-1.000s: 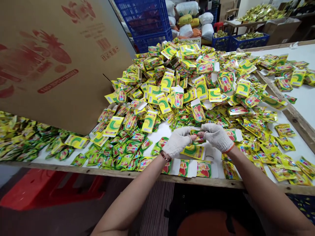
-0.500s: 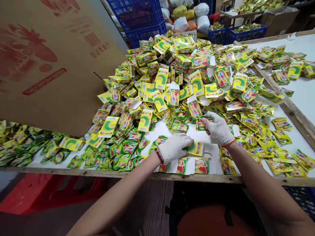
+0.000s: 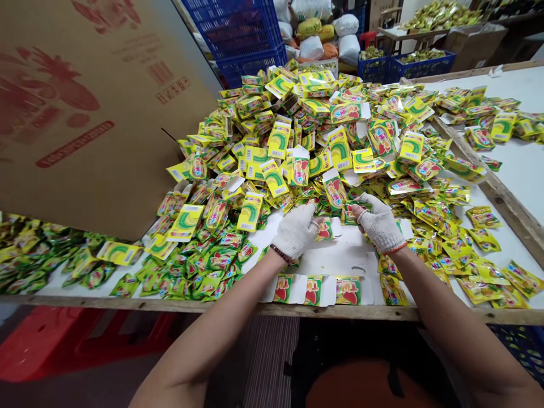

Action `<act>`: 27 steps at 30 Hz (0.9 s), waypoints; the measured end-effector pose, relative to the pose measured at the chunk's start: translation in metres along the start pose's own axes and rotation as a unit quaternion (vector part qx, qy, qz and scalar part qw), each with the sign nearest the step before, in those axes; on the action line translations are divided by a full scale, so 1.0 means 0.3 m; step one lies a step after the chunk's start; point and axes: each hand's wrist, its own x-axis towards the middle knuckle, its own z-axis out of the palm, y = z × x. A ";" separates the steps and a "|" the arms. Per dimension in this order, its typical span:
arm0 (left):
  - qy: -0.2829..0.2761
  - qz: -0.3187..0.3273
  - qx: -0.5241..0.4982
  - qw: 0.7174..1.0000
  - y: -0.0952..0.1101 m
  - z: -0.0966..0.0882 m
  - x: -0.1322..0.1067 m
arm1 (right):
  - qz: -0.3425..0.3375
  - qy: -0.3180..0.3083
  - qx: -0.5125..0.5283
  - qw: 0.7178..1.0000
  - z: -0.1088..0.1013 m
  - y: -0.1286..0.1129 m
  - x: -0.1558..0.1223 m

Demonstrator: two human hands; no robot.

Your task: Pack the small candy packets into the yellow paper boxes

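My left hand (image 3: 295, 231), in a white knitted glove with a beaded bracelet at the wrist, is closed on a small carton (image 3: 324, 229) with a white flap toward the right. My right hand (image 3: 377, 222), gloved too, pinches a green sachet (image 3: 350, 212) just right of that carton; the two are apart. Below the hands, along the table's near edge, lie several cartons (image 3: 348, 290) with white flaps folded out. Green sachets (image 3: 212, 266) are heaped to the left of my left hand. Yellow sachets (image 3: 459, 243) spread to the right of my right hand.
A high pile of yellow cartons (image 3: 276, 141) rises beyond my hands. On the left a large cardboard box (image 3: 97, 113) leans over the table. Blue crates (image 3: 238, 34) stand behind it. A wooden strip (image 3: 488, 181) divides the white table at right. A red stool (image 3: 46, 345) is below.
My left hand has moved up and away from the table's near edge with the carton, now showing its red-fruit side. My right hand keeps the green sachet in nearly the same place.
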 end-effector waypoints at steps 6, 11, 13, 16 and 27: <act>-0.052 0.072 0.058 0.994 0.048 0.037 -0.037 | -0.056 0.034 -0.039 0.997 0.017 0.002 -0.004; 0.027 0.064 -0.075 0.995 0.055 0.004 -0.085 | -0.130 0.062 -0.071 0.987 0.052 0.014 -0.022; 0.070 0.058 -0.102 0.991 0.063 -0.005 -0.106 | -0.152 0.023 -0.069 0.986 0.055 0.017 -0.030; 0.115 0.078 -0.086 0.987 0.070 0.000 -0.128 | -0.158 -0.057 -0.085 0.982 0.044 0.017 -0.032; 0.124 0.126 -0.003 0.984 0.055 0.002 -0.132 | -0.023 -0.210 0.022 0.977 -0.009 -0.036 -0.033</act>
